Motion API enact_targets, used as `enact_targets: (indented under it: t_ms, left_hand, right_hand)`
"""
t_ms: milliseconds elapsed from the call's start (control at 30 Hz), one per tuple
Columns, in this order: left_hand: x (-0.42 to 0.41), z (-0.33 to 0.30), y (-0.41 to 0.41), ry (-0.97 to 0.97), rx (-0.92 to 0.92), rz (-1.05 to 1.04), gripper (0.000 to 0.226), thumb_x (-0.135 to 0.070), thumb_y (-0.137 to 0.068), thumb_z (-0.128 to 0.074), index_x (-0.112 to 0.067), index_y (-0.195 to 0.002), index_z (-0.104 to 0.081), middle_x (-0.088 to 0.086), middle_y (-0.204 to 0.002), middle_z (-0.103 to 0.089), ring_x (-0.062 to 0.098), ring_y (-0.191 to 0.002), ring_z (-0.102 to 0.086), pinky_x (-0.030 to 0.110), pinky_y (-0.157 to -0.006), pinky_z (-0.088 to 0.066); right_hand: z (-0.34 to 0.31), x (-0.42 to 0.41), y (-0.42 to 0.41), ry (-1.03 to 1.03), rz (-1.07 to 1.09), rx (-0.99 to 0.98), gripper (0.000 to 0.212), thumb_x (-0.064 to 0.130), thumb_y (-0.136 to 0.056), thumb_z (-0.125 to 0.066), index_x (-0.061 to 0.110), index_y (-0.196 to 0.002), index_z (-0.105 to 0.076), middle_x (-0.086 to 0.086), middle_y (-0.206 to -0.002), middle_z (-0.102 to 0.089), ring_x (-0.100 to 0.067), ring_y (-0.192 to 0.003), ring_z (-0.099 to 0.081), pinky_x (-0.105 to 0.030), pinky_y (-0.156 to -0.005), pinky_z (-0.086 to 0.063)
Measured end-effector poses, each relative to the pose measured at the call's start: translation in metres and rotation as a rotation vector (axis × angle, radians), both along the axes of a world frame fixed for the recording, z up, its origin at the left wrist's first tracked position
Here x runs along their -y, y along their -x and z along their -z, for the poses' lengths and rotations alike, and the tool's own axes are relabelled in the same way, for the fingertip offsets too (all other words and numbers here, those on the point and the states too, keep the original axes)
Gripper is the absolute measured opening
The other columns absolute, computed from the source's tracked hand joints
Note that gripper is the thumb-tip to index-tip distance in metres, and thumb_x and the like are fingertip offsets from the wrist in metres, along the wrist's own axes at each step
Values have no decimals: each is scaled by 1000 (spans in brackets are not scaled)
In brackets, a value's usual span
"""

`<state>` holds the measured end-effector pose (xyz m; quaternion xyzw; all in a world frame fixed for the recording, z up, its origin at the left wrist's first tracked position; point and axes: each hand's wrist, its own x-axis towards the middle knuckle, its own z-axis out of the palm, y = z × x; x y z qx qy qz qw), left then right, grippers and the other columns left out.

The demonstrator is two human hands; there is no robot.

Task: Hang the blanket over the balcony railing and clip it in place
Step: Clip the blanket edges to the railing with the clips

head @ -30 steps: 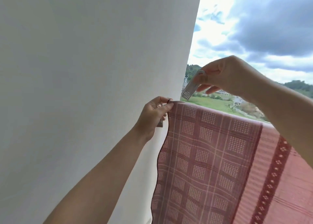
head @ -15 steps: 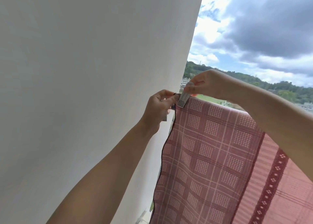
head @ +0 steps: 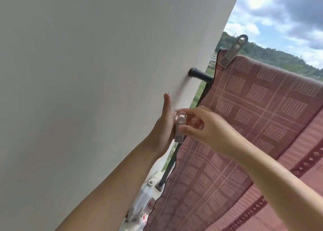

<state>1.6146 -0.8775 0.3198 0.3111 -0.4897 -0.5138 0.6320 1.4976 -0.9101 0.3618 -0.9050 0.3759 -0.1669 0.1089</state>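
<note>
Change: a pale grey plastic clothes peg (head: 232,51) now sits clamped on the top left corner of the pink checked woven blanket (head: 262,108), standing up against the sky. A second ago the right hand was carrying it to that corner while the left hand pinched the cloth edge there; both hands have since dropped lower.
Meaning: judged from this, the first clip is on; the left corner reads as secured.
Blanket: draped over the black metal balcony railing (head: 201,76), hanging down toward the person, its dark-trimmed edge wavy beside the wall. The rail under the cloth is hidden; only the stub meeting the wall and one black upright lower down show.
Right hand: the right hand (head: 208,131) pinches a second pale grey plastic peg (head: 180,127) between thumb and fingertips, just in front of the blanket's left edge.
Left hand: the left hand (head: 166,124) is spread flat, fingers straight and pointing up, just behind that peg. Whether the palm touches the peg I cannot tell.
Step in hand: likely the second peg is being passed or readied for another spot along the rail.
Surface: a plain white plastered wall (head: 87,73) fills the left side.
Room: open balcony; cloudy sky and green wooded hills beyond. A clear plastic bottle (head: 139,202) lies low by the wall, blurred.
</note>
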Motion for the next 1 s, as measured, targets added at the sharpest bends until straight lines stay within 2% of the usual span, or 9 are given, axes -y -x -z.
enact_targets:
  t_ms: [67,133,233,333,500,600,733,867,1000]
  left_hand:
    - [-8,32,0,-86,-10,-44,43,-69,-66,-12,-69,-60,-54,-13,-93,-64,24,-108,-63,46,-103,-42]
    - [-10,69,-1,-150,-12,-29,37,-71,-65,-13,-72,-87,-44,-15,-101,-59,17,-102,-62,43,-101,-44]
    - [-6,128,-2,-263,21,-9,50,-72,-78,-17,-56,-124,-29,-13,-123,-52,12,-115,-53,33,-98,-43]
    - [16,191,-9,-427,223,-137,57,-44,-92,-47,-29,-142,-24,0,-146,-36,14,-130,-40,32,-106,-32]
    - [68,245,11,-397,621,-81,56,-43,-77,-60,-22,-127,-45,-1,-130,-46,19,-121,-48,33,-101,-39]
    - [81,272,16,-402,598,-96,24,-48,-74,-64,-28,-86,-56,-1,-96,-64,21,-97,-60,45,-90,-48]
    - [80,291,17,-254,558,-258,54,-58,-76,-52,-6,-82,-66,7,-83,-66,23,-82,-61,42,-77,-50]
    - [86,283,10,-180,381,-282,57,-59,-78,-53,-4,-81,-67,-6,-98,-64,11,-97,-59,29,-88,-46]
    - [109,275,10,-308,202,-45,17,-26,-88,-59,-18,-74,-63,-7,-134,-53,5,-125,-45,23,-105,-29]
  right_hand:
    - [34,-1,-1,-115,14,29,14,45,-79,-60,41,-92,-57,17,-100,-52,-7,-81,-56,-14,-69,-46]
    - [70,-2,1,-202,12,-17,7,44,-81,-59,39,-85,-56,17,-100,-51,-6,-82,-56,-16,-70,-46]
    - [114,0,12,-311,53,-68,11,45,-83,-57,36,-87,-55,16,-95,-57,2,-77,-55,-13,-63,-43]
    - [130,5,31,-460,145,-32,6,40,-84,-57,35,-88,-55,13,-85,-65,7,-69,-58,-16,-61,-47]
    - [129,11,53,-571,238,-109,20,36,-82,-60,50,-94,-52,22,-89,-69,7,-83,-62,-22,-77,-54]
    - [131,14,61,-591,275,-157,16,34,-82,-61,44,-94,-58,31,-91,-66,8,-81,-63,-19,-74,-50]
    - [139,19,66,-635,337,-189,16,33,-80,-64,41,-94,-61,29,-90,-68,4,-81,-64,-26,-80,-54]
    - [147,25,59,-706,347,-184,15,34,-78,-66,45,-87,-63,17,-92,-71,-2,-86,-66,-32,-84,-54]
    - [152,28,50,-741,319,-200,17,30,-78,-68,41,-91,-63,17,-94,-71,0,-87,-66,-35,-88,-52]
